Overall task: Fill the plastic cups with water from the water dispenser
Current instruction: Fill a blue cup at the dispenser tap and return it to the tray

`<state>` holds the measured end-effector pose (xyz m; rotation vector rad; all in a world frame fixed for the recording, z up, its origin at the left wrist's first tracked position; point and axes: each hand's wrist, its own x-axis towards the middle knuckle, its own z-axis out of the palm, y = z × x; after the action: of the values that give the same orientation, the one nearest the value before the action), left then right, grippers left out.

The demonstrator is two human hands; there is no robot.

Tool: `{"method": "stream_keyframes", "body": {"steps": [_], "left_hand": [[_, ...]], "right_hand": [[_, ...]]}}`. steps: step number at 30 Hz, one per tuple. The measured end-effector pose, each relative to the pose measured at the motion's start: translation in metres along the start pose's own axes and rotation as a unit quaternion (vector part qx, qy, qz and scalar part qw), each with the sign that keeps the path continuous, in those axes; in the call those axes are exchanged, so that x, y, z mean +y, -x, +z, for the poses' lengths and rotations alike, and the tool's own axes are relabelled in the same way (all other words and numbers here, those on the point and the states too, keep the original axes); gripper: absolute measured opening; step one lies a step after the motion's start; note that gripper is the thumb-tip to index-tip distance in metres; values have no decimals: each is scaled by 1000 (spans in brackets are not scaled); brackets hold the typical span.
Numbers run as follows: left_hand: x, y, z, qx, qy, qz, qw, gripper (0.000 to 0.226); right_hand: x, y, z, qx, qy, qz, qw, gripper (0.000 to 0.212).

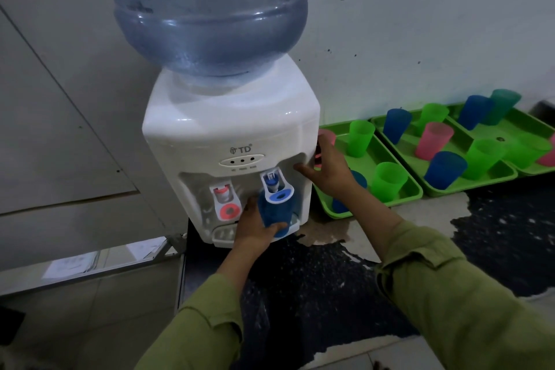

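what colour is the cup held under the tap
Blue: the blue plastic cup, head view.

Left hand curled — gripping; right hand flat, fingers straight.

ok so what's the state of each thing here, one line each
blue cup: upright under the blue tap, gripped by the left hand; fill level not visible
right hand: open, resting on the water dispenser's side
red tap: untouched
water bottle: inverted on the dispenser, water level unclear
cups on the green trays: upright, contents unclear
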<state>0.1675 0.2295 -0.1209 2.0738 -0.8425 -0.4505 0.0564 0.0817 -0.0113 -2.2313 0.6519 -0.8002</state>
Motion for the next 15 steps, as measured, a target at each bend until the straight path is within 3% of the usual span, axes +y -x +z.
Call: {"method": "stream_keyframes", "body": {"steps": [15], "left_hand": [[8, 0, -2, -11, -22, -3, 1000, 83]], "right_hand": [[-6, 2, 4, 6, -22, 46, 999, 56]]}}
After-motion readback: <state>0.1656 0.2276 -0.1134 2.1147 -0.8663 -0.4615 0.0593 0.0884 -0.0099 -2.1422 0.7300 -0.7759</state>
